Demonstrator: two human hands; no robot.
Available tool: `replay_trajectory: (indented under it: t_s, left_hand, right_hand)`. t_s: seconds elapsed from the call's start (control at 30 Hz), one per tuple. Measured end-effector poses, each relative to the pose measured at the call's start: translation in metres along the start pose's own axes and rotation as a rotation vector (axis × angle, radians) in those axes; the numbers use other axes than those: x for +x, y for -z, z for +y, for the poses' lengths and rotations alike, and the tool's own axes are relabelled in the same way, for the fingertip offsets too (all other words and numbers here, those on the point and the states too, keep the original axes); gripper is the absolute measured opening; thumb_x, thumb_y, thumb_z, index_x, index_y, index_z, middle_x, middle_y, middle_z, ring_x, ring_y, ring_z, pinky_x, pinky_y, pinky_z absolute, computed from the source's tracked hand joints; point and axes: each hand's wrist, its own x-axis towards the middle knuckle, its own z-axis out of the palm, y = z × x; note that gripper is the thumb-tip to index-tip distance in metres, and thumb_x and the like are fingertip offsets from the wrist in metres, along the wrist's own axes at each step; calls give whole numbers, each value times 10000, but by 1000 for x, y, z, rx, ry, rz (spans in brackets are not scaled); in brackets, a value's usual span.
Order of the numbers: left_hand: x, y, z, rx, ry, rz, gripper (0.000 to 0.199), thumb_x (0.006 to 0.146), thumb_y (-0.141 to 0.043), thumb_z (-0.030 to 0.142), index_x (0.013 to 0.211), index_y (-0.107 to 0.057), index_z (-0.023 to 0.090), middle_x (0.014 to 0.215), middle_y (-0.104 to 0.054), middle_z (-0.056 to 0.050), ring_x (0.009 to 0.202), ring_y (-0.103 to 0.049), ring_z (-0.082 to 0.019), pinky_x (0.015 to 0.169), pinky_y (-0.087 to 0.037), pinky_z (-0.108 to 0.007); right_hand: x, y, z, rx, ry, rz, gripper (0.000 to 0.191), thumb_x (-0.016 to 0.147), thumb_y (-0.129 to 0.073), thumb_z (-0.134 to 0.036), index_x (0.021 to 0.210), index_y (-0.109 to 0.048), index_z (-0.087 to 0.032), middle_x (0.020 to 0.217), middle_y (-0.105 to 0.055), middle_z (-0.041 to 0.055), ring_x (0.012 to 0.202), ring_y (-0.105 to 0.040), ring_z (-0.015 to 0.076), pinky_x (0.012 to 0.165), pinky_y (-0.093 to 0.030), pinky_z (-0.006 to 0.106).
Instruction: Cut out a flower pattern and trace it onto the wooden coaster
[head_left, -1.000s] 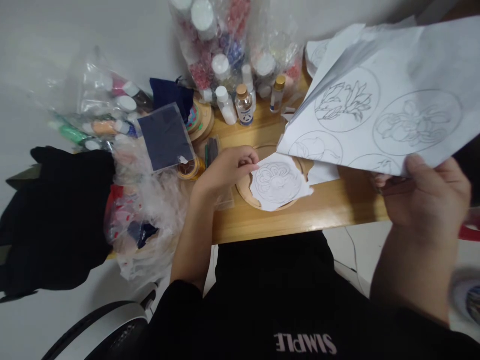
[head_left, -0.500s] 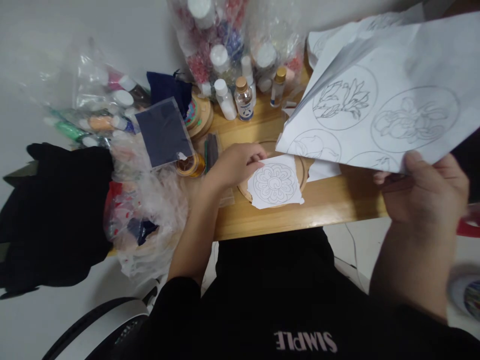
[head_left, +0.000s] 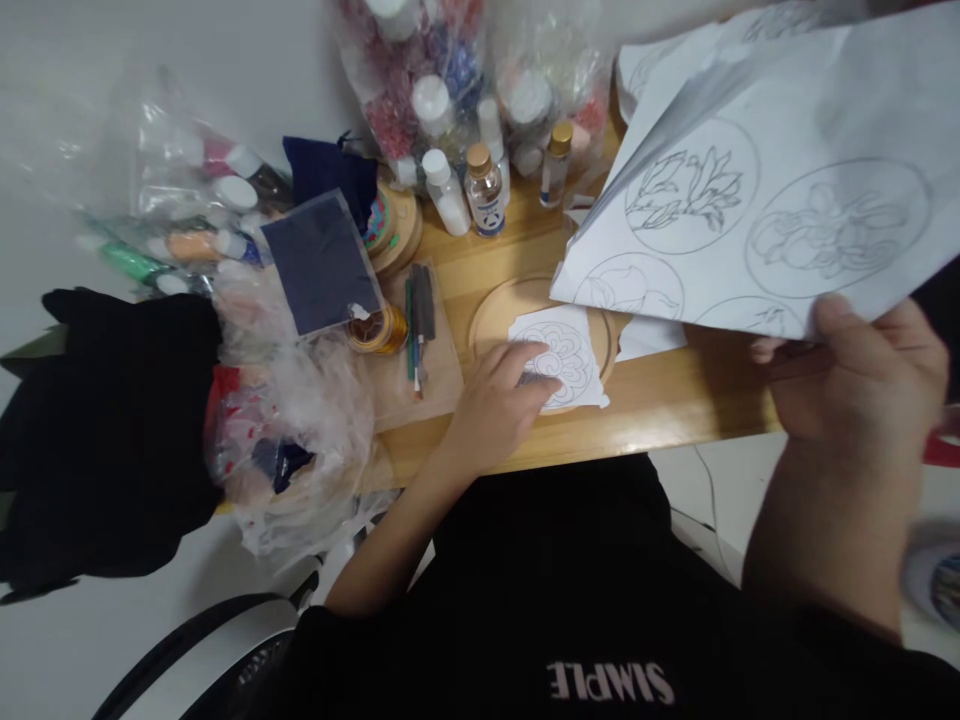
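Note:
A small torn paper with a flower drawing (head_left: pixel 574 358) lies on a round wooden disc (head_left: pixel 489 312) at the table's front. My left hand (head_left: pixel 501 405) is over the paper's left side, thumb and index finger apart; its other fingers are partly hidden. Whether the fingertips press on the paper I cannot tell. My right hand (head_left: pixel 862 370) grips the lower edge of large white paper sheets (head_left: pixel 825 130), thumb on top. Circles with plant drawings cover the top sheet, which is held up at a tilt over the table's right side.
Small bottles (head_left: pixel 486 195) stand at the back before plastic bags of coloured material (head_left: pixel 442 60). Left of the disc are a clear pouch with pens and a brush (head_left: pixel 421 330), a yellow thread spool (head_left: pixel 382 330), a dark sheet (head_left: pixel 322 262) and a crumpled plastic bag (head_left: pixel 322 430).
My left hand has moved down from the paper's upper left corner to over its left side, uncovering the pens and brush. My right hand still holds the sheets, nearly unmoved.

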Motion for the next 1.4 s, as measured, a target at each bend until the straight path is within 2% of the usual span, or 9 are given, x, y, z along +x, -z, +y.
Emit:
replay_trajectory:
  t_s: [0.23, 0.5, 0.7, 0.8, 0.9, 1.03, 1.23, 1.33, 1.4]
  left_hand:
    - [-6, -6, 4, -2, 3, 79, 282, 908, -467, 88, 1012, -709, 191, 1317, -599, -115, 1248, -510, -242, 1039, -461, -461]
    - [-4, -10, 21, 122, 120, -36, 288, 919, -429, 102, 1041, -674, 193, 1461, -495, -133, 1313, -452, -290, 1056, -419, -518]
    - [2, -16, 31, 222, 194, -57, 227, 912, -479, 145, 1038, -658, 203, 1495, -437, -159, 1286, -464, -332, 1011, -435, -554]
    - [4, -17, 33, 242, 215, -56, 260, 915, -476, 153, 1110, -639, 206, 1478, -461, -157, 1279, -475, -331, 1011, -437, -544]
    - [4, -20, 34, 275, 210, -14, 313, 935, -473, 223, 1225, -585, 181, 1457, -486, -169, 1264, -491, -317, 1027, -430, -517]
    - [6, -23, 34, 310, 172, 49, 379, 934, -494, 424, 1196, -594, 170, 1427, -506, -193, 1225, -512, -330, 989, -452, -513]
    - [13, -13, 28, 214, 190, 50, 236, 910, -557, 301, 1101, -641, 192, 1333, -562, -158, 1199, -527, -323, 957, -476, -501]
    - [15, -6, 18, 130, 220, 161, 319, 871, -618, 357, 1130, -613, 170, 1365, -512, -186, 1279, -470, -349, 1035, -423, -546]
    - [17, -2, 9, 127, 298, 245, 442, 839, -653, 421, 1191, -565, 168, 1418, -457, -206, 1340, -419, -370, 1064, -392, -570]
  right_hand:
    - [5, 3, 2, 3, 17, 22, 148, 585, -610, -77, 720, -620, -135, 641, -619, 18, 414, -539, 117, 295, -411, 217]
    - [1, 0, 3, -3, 27, -15, 233, 477, -679, -147, 708, -648, -142, 698, -658, 32, 454, -567, 140, 314, -407, 239]
    - [-1, -2, 5, -9, 45, -1, 258, 453, -717, -163, 704, -658, -144, 732, -680, 36, 481, -579, 141, 325, -398, 234]
    - [-1, -3, 5, -2, 42, 32, 255, 438, -720, -163, 682, -648, -150, 699, -674, 24, 472, -573, 142, 330, -401, 234]
    - [-2, -3, 4, 7, 42, 42, 259, 436, -722, -159, 685, -648, -152, 695, -673, 24, 472, -572, 141, 333, -403, 229]
    - [-3, -3, 5, 10, 50, 12, 253, 459, -726, -166, 702, -654, -155, 713, -675, 27, 483, -575, 140, 337, -413, 234]
    - [-5, -4, 2, 41, 15, 13, 271, 424, -745, -190, 676, -655, -147, 671, -680, 25, 407, -521, 122, 295, -381, 237]
    - [-7, -4, 0, 46, 3, 3, 290, 437, -771, -208, 704, -675, -152, 695, -690, 24, 417, -533, 123, 320, -420, 254]
    - [-7, -2, -1, 37, 5, -17, 290, 459, -787, -218, 722, -683, -154, 701, -689, 21, 448, -562, 130, 351, -450, 255]
